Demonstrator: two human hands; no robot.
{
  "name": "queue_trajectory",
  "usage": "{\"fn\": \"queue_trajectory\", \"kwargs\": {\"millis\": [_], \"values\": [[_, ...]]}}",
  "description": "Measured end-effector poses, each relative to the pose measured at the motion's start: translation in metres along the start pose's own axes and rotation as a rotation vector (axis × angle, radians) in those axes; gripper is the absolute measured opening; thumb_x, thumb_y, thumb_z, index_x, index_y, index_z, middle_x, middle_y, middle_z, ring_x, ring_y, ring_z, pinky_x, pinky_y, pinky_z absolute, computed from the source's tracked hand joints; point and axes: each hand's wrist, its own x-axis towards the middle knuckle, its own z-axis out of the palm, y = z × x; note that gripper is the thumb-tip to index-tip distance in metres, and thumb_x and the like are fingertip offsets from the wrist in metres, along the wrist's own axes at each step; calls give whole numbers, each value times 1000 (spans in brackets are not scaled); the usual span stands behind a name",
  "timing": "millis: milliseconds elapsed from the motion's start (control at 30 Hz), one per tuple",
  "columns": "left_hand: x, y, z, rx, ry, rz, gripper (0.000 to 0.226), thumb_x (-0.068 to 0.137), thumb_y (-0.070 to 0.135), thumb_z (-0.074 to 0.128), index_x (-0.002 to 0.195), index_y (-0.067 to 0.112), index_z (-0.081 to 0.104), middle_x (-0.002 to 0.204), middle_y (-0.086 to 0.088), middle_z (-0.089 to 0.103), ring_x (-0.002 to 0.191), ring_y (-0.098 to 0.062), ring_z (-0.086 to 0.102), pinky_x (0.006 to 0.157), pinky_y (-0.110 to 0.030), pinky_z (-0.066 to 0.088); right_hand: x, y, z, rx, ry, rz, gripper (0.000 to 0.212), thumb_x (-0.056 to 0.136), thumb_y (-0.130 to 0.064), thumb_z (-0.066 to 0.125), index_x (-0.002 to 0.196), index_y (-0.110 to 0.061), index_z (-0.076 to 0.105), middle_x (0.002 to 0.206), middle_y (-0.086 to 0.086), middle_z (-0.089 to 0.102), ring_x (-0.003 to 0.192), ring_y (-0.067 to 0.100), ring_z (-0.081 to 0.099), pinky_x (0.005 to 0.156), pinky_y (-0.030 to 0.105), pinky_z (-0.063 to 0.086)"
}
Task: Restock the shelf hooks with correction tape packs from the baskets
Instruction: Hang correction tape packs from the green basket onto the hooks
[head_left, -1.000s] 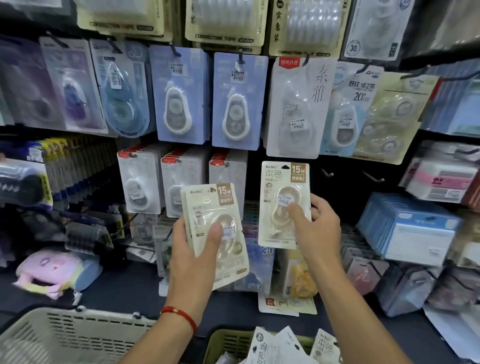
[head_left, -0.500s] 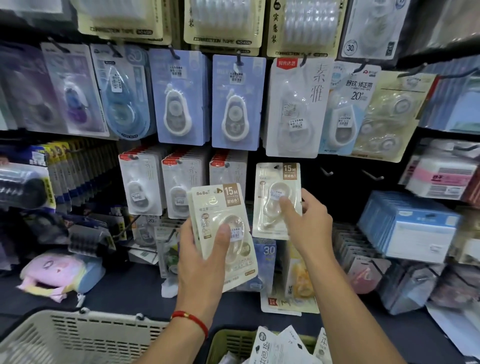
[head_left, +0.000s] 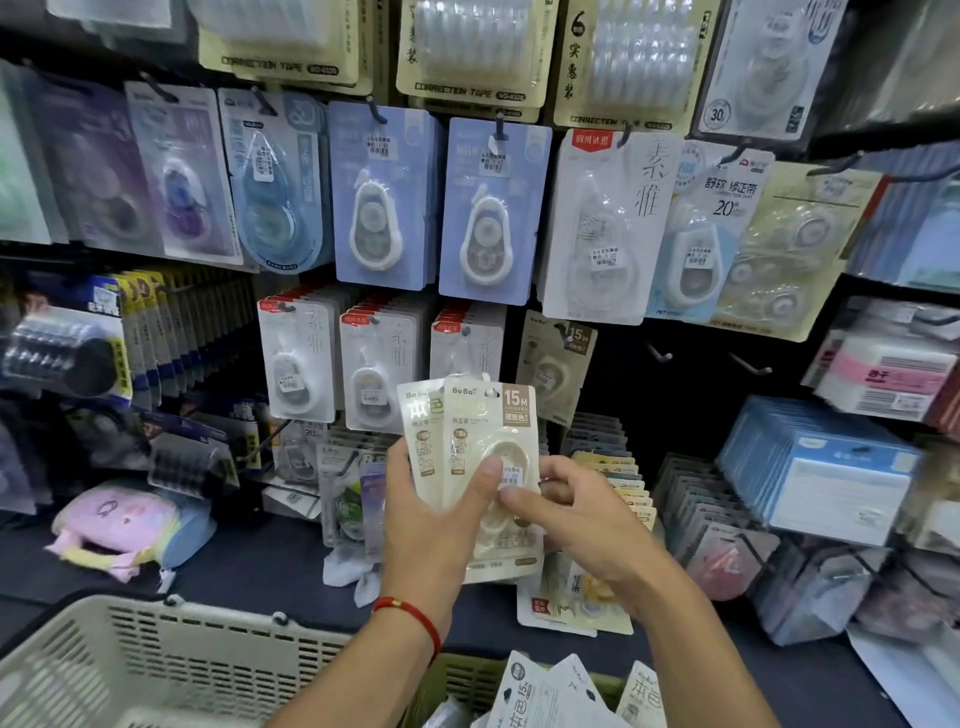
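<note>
Both hands meet on a small stack of cream BoBo correction tape packs (head_left: 485, 467), held upright in front of the shelf. The left hand (head_left: 431, 525) grips the stack from its left edge, thumb laid across the front blister beside the price sticker; a red string bracelet (head_left: 410, 616) circles that wrist. The right hand (head_left: 582, 519) comes in from the right, its thumb and fingertips pinching the front pack near the sticker. At least two packs show, the rear one peeking out to the left of the front one.

Just above and right of the grip, one matching cream pack (head_left: 556, 366) hangs on a shelf hook. Further right of it, two bare hooks (head_left: 660, 354) jut from the dark back panel. Left of the hanging pack are rows of white packs with red corners (head_left: 301, 358), and above those two pale blue carded tapes (head_left: 382, 195).

Below the hands, a green basket (head_left: 462, 680) holds more cream packs (head_left: 545, 693), and a beige slotted basket (head_left: 171, 660) sits to the lower left. A pink plush pencil case (head_left: 122, 522) lies on the ledge well left of the grip.
</note>
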Motion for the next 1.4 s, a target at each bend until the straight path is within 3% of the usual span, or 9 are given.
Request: {"fn": "queue_trajectory", "kwargs": {"millis": [233,333,633,733,800,933,1100,1200,1400], "values": [[8,-3,-11,12,17,-43,53,87,9,81,107,54,62,106,16,77,95,-4,75,75,-30,62,4,0,-13,167,337,-151,24,96,-35,75,115,-32,61,108,-6,79,96,17,78,78,40,62],[8,-2,-12,5,20,-47,53,88,6,80,104,53,63,104,17,77,92,-3,75,63,-20,60,8,1,-19,175,435,-186,20,100,-38,70,117,-34,60,111,-5,77,100,15,76,84,44,63],[4,6,-12,13,17,-8,47,90,1,73,118,36,60,101,21,74,90,3,72,57,-14,57,21,-3,-20,161,564,-192,43,94,-58,69,126,-31,62,114,-9,75,106,13,72,93,44,60],[3,9,-13,26,21,13,45,92,5,74,118,37,57,103,18,74,90,5,71,58,-13,56,23,-2,-21,86,632,-190,45,94,-58,68,124,-26,62,105,-9,74,77,5,75,61,27,61],[2,11,-14,42,30,24,42,92,10,76,114,39,54,105,14,73,88,6,72,58,-14,57,24,0,-22,-19,619,-112,49,97,-61,62,126,-22,58,107,-4,72,66,7,73,53,26,56],[1,12,-13,40,19,52,42,90,19,82,113,42,57,110,12,74,93,2,74,61,-15,58,23,14,-28,-375,544,103,63,102,-55,55,149,-15,43,142,10,56,121,25,60,93,39,47],[0,9,-11,60,-133,36,56,93,11,79,129,49,60,112,13,79,99,-8,77,71,-22,62,17,7,-20,-116,213,11,29,97,-49,68,120,-32,68,109,-9,74,98,8,71,90,41,61],[-2,7,-8,83,-210,16,61,94,14,77,141,46,55,118,9,79,107,-12,76,85,-29,63,13,6,-10,-72,20,-60,33,88,-57,75,111,-34,72,102,-8,80,95,7,76,84,34,63],[-5,1,-2,109,-245,-33,65,94,2,74,137,45,51,102,4,80,92,-6,76,75,-16,58,11,7,-9,98,171,-122,26,95,-40,72,114,-27,60,107,-4,79,95,13,77,79,34,61]]}}
